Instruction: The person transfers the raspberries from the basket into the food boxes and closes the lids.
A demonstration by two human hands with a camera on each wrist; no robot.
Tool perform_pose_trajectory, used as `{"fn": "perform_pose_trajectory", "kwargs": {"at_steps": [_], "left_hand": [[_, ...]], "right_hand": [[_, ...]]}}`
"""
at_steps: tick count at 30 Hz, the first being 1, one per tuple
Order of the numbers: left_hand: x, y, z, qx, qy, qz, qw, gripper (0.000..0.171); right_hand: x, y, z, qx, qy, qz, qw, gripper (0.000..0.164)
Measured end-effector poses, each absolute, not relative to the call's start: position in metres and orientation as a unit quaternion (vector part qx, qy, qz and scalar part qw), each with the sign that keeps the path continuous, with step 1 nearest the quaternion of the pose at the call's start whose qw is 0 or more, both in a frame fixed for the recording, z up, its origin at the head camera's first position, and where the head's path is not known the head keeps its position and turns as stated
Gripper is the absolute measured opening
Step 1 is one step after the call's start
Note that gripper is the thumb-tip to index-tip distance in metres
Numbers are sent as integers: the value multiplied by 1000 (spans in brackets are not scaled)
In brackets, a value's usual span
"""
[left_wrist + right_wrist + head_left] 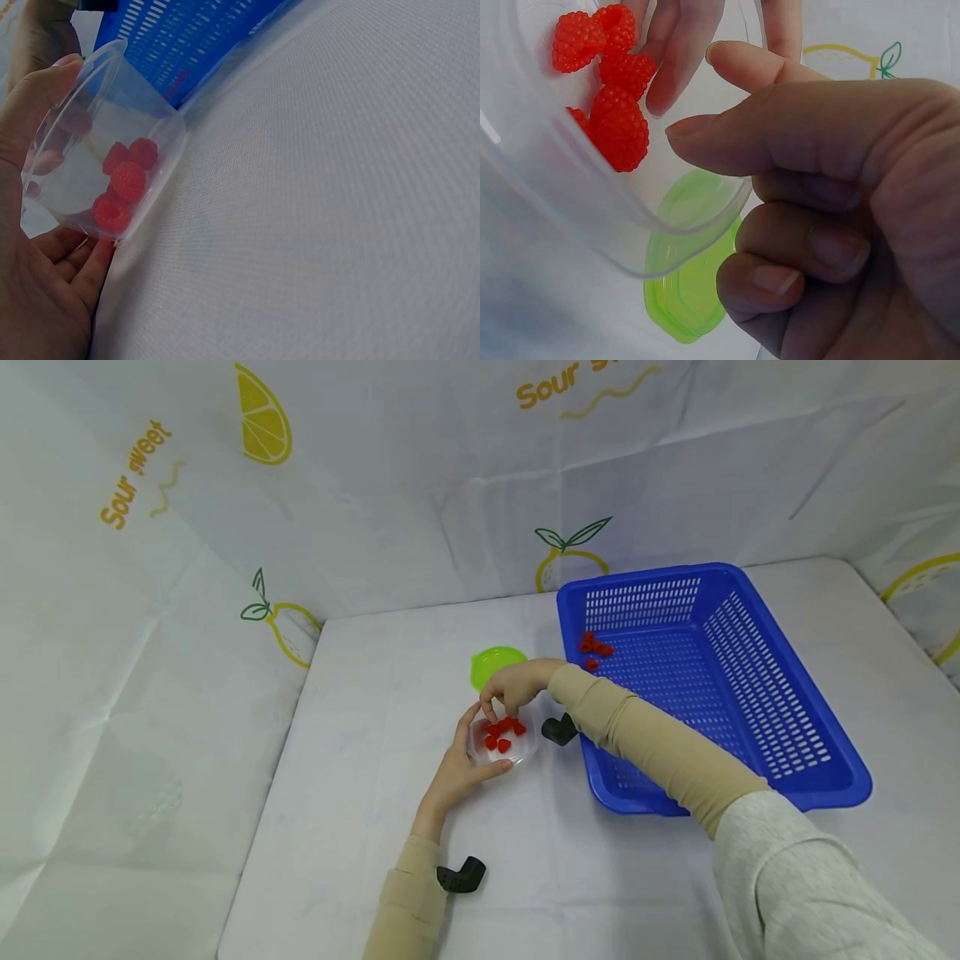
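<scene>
My left hand (pixel 457 772) holds a clear plastic container (pixel 146 112), thumb on one side and fingers on the other. Several red raspberries (pixel 129 182) lie inside at the bottom. Over the container's mouth is my right hand (pixel 521 685), reaching in from the right. Its thumb and index fingertips (pixel 694 131) point toward the raspberries with a gap between them and nothing held, while the other fingers curl in toward the palm. A bright green lid (pixel 495 664) lies on the table just behind the container, partly hidden by the right hand.
A large blue basket (pixel 645 578) stands on the right, with several raspberries (pixel 597 647) in its far left corner; the right forearm crosses over it. Black wrist-worn pieces (pixel 462 877) stick out from both sleeves. A printed white cloth (pixel 420 485) hangs behind the white-covered table (pixel 337 777).
</scene>
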State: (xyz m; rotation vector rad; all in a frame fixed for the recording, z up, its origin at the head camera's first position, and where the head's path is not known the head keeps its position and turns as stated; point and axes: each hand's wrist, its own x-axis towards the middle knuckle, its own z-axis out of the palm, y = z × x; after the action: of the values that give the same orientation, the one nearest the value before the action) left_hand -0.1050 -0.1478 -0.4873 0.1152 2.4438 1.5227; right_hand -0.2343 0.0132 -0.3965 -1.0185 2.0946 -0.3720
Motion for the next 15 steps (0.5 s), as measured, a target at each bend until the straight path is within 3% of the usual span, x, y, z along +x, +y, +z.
{"fn": "perform_pose_trajectory", "kwargs": {"at_steps": [15], "left_hand": [[-106, -148, -489, 39, 841, 524, 124, 92]], "right_hand": [[-234, 12, -384, -405, 817, -159, 379, 26]]}}
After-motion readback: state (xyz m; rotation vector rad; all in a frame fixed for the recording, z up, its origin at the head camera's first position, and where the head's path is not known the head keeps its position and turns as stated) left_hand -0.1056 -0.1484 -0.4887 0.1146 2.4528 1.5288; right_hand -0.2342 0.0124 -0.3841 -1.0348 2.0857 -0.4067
